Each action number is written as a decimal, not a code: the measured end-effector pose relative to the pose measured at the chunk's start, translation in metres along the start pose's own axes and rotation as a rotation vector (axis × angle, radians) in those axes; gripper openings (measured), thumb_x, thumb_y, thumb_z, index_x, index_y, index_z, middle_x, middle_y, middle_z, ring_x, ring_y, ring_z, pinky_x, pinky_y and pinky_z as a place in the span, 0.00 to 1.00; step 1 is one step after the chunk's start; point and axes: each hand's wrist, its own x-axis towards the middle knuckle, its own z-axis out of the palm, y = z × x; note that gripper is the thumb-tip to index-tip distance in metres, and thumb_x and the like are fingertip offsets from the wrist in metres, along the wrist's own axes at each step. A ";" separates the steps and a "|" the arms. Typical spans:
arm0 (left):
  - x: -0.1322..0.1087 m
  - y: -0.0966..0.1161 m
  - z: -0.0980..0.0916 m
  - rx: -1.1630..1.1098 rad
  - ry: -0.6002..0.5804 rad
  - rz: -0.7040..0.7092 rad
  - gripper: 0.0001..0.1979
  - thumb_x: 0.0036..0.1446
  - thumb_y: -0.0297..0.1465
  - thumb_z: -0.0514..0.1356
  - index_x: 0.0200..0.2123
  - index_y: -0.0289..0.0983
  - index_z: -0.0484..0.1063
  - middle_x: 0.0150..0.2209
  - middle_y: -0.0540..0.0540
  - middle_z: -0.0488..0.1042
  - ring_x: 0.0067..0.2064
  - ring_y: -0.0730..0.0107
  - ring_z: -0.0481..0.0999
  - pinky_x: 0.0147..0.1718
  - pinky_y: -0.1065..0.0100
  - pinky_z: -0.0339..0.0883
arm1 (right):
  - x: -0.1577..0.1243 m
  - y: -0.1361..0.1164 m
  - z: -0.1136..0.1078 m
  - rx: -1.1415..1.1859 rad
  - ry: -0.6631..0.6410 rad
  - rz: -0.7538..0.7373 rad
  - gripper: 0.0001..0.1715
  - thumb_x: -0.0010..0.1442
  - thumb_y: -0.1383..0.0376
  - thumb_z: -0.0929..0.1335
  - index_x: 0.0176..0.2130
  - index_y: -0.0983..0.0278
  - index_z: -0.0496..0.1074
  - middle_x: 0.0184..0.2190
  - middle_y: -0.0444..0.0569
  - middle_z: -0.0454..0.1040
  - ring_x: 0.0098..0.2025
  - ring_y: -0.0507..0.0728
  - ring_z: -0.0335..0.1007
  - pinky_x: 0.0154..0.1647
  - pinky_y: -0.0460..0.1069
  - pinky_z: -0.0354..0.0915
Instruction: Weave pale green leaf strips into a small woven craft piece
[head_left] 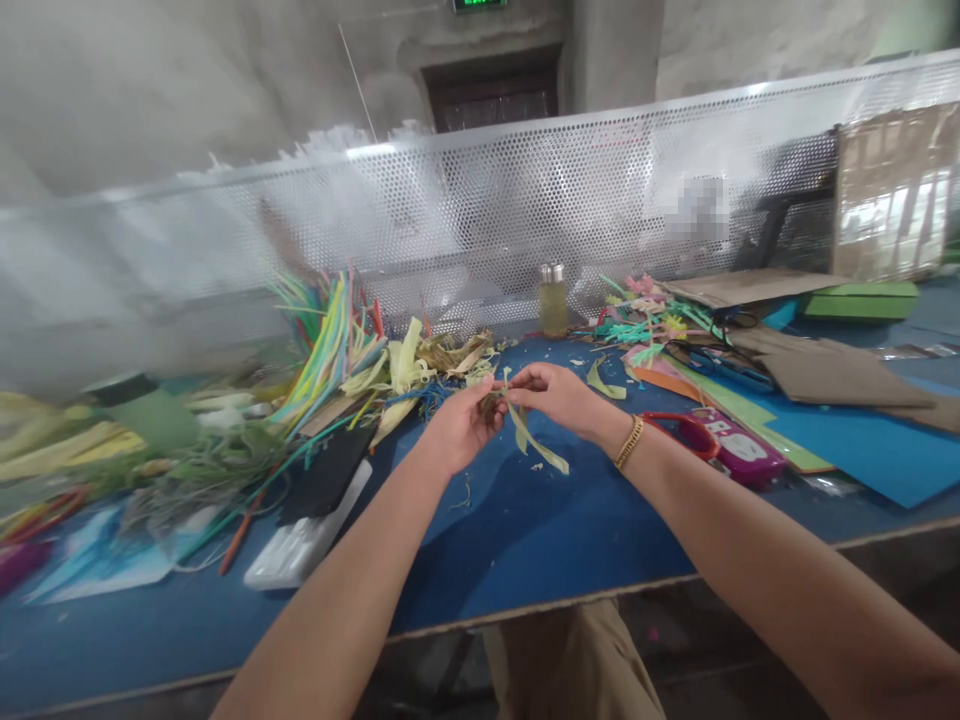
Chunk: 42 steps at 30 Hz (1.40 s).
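My left hand (466, 425) and my right hand (556, 396) meet above the blue table, fingers pinched on a pale green corn husk (541, 449). One long strip of it hangs down to the right from between them. The part inside my left fingers is mostly covered. A gold bracelet (630, 443) circles my right wrist. Just behind my left hand lies a heap of dried husks (406, 358), with blue string under it. Another loose husk piece (604, 381) rests on the table past my right hand.
Coloured pipe cleaners (330, 340), a black phone-like slab (324, 475) and a white pack (304, 550) lie left. A capped jar (553, 302) stands near the perforated metal screen (517, 200). Right are red-handled scissors (686, 432), a purple case (744, 450), blue paper (847, 435) and cardboard (844, 372).
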 end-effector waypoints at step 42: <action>-0.002 -0.009 0.007 0.755 0.032 0.406 0.08 0.44 0.34 0.69 0.27 0.36 0.76 0.26 0.51 0.73 0.29 0.71 0.68 0.32 0.68 0.60 | -0.004 -0.014 -0.001 -0.510 0.155 -0.176 0.05 0.56 0.64 0.69 0.29 0.63 0.73 0.30 0.45 0.74 0.34 0.53 0.67 0.39 0.50 0.56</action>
